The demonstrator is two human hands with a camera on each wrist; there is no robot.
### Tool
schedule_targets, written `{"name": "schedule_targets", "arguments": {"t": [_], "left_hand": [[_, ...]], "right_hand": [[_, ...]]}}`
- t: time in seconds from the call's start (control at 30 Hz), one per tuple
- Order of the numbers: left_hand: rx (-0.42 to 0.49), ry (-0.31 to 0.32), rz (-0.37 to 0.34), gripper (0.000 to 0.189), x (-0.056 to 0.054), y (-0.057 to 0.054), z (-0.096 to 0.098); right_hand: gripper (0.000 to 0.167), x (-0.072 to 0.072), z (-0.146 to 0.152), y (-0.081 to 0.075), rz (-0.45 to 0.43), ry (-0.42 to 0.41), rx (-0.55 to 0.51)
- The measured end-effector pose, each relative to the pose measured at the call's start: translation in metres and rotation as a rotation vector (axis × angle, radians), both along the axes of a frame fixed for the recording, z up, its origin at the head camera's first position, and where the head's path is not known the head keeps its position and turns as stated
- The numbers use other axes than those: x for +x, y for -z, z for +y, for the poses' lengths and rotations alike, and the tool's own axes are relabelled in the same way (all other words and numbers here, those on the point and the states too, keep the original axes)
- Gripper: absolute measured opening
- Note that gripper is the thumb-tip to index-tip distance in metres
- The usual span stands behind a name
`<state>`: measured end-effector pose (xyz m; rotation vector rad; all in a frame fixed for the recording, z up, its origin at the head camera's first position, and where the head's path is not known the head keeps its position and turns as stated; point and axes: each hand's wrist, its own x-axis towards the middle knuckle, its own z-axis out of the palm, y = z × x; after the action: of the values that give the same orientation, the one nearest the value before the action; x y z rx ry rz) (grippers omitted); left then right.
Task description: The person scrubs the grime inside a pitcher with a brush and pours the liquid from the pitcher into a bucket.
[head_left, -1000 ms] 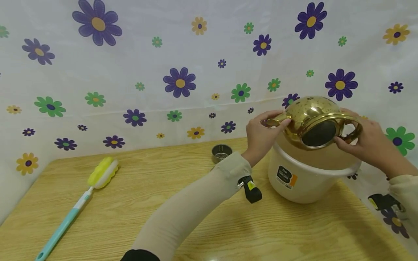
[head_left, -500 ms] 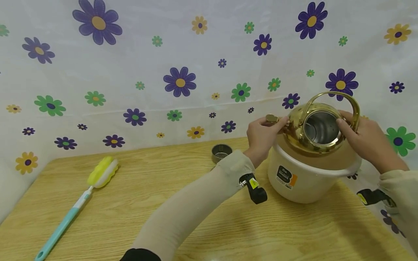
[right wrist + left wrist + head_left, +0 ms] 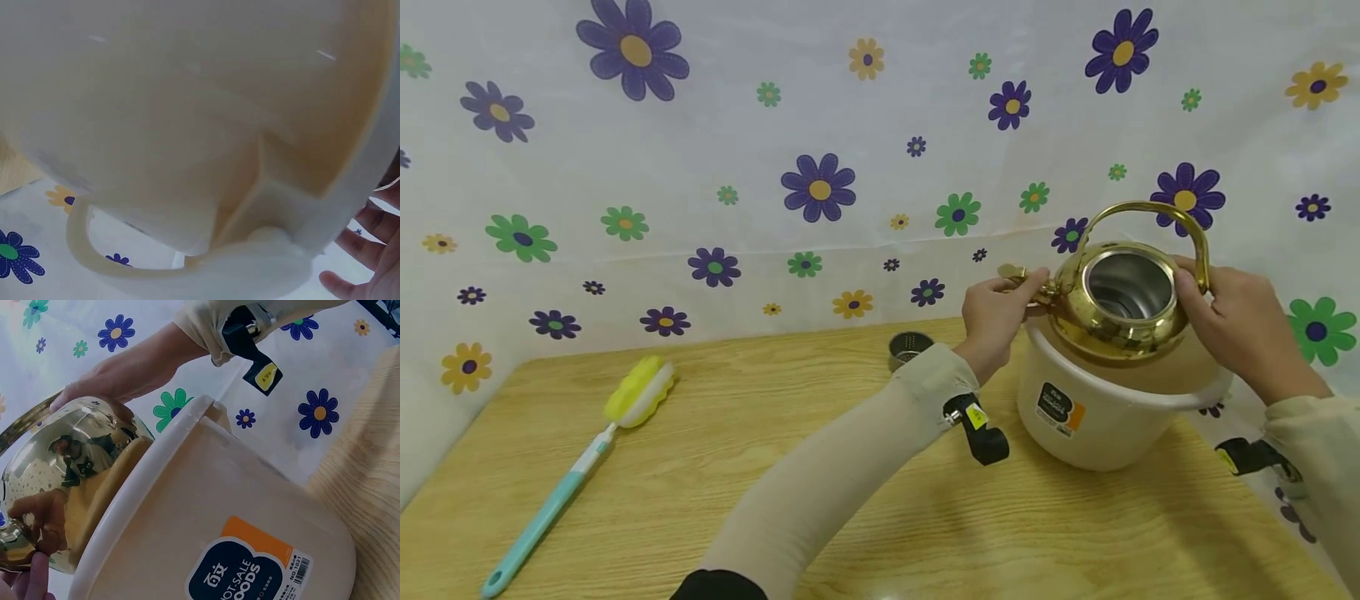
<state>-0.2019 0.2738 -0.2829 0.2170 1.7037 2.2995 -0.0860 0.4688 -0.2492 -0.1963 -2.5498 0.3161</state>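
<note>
A shiny gold kettle (image 3: pixel 1112 346) with an arched handle is held over a white bucket (image 3: pixel 1097 429). Its round mouth has no lid on it and faces up and toward me, showing a steel interior. My left hand (image 3: pixel 992 321) pinches the spout between thumb and fingers. On the other side my right hand (image 3: pixel 1243 325) grips the body near the base of the handle, thumb by the rim and fingers behind. In the left wrist view the kettle (image 3: pixel 69 462) is at the bucket's rim (image 3: pixel 144 481). The right wrist view is mostly bucket wall (image 3: pixel 156 112), with fingers at the right edge.
A small metal strainer (image 3: pixel 904 354) stands behind my left forearm, partly hidden. On the left of the wooden table (image 3: pixel 737 433) lies a long brush (image 3: pixel 576 475) with a yellow and white sponge head. A flower-patterned sheet (image 3: pixel 737 133) hangs behind.
The kettle has turned from tipped over, with its dark mouth facing forward, to nearly upright. Its handle has swung up. Both hands still hold it over the bucket.
</note>
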Motion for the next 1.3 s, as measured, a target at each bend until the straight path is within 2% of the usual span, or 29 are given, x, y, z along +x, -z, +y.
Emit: {"name": "schedule_targets", "arguments": {"t": [0.2, 0.33, 0.43, 0.6, 0.8, 0.93, 1.13, 1.3], "left_hand": [[-0.023, 0.052, 0.015, 0.023, -0.001, 0.0, -0.002], [-0.037, 0.065, 0.038, 0.022, -0.004, -0.002, -0.004], [-0.046, 0.069, 0.104, 0.023, -0.005, -0.007, -0.01], [-0.147, 0.058, 0.244, 0.03, -0.008, -0.017, -0.028], [-0.215, 0.062, 0.315, 0.036, -0.011, -0.03, -0.06], [-0.258, 0.057, 0.351, 0.037, -0.015, -0.034, -0.092], [-0.286, 0.067, 0.346, 0.038, -0.017, -0.035, -0.14], [-0.308, 0.038, 0.322, 0.037, -0.018, -0.031, -0.179]], "right_hand": [[0.051, -0.003, 0.001, -0.001, 0.001, 0.031, 0.042], [0.053, -0.007, 0.0, -0.003, 0.009, 0.04, 0.051], [0.053, -0.009, -0.003, -0.007, 0.023, 0.042, 0.044], [0.055, -0.014, -0.014, -0.015, 0.049, 0.029, 0.028], [0.055, -0.019, -0.04, -0.024, 0.09, -0.017, 0.054], [0.057, -0.027, -0.066, -0.027, 0.11, -0.046, 0.051], [0.06, -0.038, -0.106, -0.025, 0.125, -0.082, 0.043], [0.059, -0.047, -0.141, -0.018, 0.092, -0.122, 0.039]]}}
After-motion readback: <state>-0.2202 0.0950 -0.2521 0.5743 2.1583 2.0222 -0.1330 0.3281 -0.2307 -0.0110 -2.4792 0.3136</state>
